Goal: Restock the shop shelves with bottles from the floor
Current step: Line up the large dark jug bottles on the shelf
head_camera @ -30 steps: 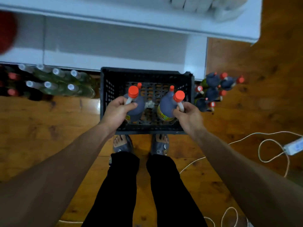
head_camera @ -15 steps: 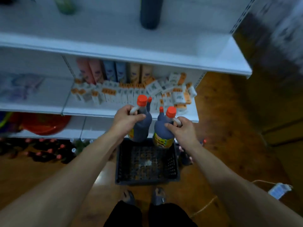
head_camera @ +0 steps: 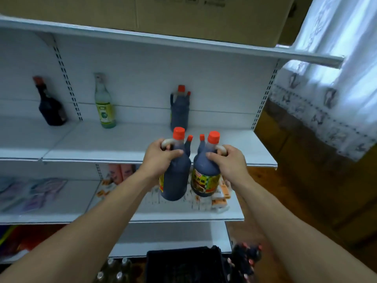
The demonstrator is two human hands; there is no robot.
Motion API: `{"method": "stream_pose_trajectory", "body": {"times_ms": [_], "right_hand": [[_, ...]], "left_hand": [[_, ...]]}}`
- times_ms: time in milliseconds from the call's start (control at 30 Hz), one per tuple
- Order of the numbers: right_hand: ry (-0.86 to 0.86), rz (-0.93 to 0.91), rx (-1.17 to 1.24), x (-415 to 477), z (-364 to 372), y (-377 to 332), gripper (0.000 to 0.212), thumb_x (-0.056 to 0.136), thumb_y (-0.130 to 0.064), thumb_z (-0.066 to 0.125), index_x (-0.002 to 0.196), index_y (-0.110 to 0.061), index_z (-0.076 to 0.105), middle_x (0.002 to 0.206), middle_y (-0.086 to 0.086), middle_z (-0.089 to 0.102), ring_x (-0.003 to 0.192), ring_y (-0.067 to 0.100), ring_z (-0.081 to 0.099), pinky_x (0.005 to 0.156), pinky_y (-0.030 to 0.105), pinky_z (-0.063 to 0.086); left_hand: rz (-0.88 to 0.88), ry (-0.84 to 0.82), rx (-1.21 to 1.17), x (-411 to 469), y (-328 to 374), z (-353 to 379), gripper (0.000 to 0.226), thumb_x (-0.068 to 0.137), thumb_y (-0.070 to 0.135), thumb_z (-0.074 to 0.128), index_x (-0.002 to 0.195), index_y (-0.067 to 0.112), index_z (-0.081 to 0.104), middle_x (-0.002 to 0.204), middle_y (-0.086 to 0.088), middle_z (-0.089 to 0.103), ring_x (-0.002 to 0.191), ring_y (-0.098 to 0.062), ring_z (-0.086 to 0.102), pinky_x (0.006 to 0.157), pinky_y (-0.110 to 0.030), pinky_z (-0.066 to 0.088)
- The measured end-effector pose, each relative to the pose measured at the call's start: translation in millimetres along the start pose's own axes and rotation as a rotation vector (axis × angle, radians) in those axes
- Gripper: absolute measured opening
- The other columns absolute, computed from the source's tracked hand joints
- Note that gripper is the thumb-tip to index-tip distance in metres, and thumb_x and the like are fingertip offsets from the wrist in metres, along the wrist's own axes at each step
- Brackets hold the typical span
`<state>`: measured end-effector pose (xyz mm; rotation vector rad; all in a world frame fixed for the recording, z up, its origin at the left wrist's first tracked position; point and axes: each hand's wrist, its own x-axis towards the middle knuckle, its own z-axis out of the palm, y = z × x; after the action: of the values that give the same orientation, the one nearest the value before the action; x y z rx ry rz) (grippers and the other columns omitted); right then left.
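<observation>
Two dark bottles are up high now, just in front of the middle shelf [head_camera: 102, 144]. A second ago they were low, over the black crate [head_camera: 183, 264] on the floor. The left hand [head_camera: 161, 155] grips the left bottle [head_camera: 175, 178] by its handle. The right hand [head_camera: 224, 160] grips the right bottle [head_camera: 206, 180] the same way. Neither is set down yet. A far bottle [head_camera: 179, 111] on that shelf looks the same, I think, but it is blurry.

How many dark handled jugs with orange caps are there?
3: a jug in the left hand, a jug in the right hand, a jug on the white shelf. Blurry floor bottles may add more.
</observation>
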<state>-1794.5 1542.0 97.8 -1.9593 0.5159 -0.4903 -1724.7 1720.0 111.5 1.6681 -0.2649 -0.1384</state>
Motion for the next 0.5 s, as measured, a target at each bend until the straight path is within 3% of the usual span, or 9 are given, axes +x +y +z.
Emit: {"method": "stream_pose_trajectory", "body": {"times_ms": [100, 200, 500], "right_hand": [[0.043, -0.005, 0.030, 24, -5, -15, 0.028, 0.079, -0.030, 0.074, 0.087, -0.006, 0.063, 0.088, 0.012, 0.069, 0.086, 0.028, 0.066, 0.079, 0.053, 0.056], [0.088, 0.017, 0.080, 56, -7, -21, 0.022, 0.080, -0.029, 0.074, 0.082, -0.010, 0.063, 0.089, 0.009, 0.069, 0.088, 0.027, 0.066, 0.082, 0.051, 0.055], [0.108, 0.042, 0.086, 128, 9, -8, 0.025, 0.085, -0.028, 0.068, 0.070, -0.019, 0.049, 0.084, 0.006, 0.060, 0.084, 0.023, 0.058, 0.068, 0.037, 0.045]], "left_hand": [[-0.005, 0.059, -0.060, 24, 11, 4, 0.022, 0.079, 0.007, 0.074, 0.086, 0.011, 0.054, 0.082, -0.009, 0.060, 0.078, -0.019, 0.057, 0.068, -0.031, 0.047], [0.004, 0.086, -0.114, 52, 20, 9, 0.021, 0.080, 0.007, 0.073, 0.084, 0.018, 0.056, 0.085, -0.005, 0.064, 0.085, -0.021, 0.062, 0.077, -0.035, 0.052], [0.007, 0.232, -0.076, 115, 2, 20, 0.022, 0.085, 0.012, 0.069, 0.079, 0.023, 0.051, 0.080, -0.003, 0.059, 0.079, -0.018, 0.058, 0.060, -0.025, 0.047]]}}
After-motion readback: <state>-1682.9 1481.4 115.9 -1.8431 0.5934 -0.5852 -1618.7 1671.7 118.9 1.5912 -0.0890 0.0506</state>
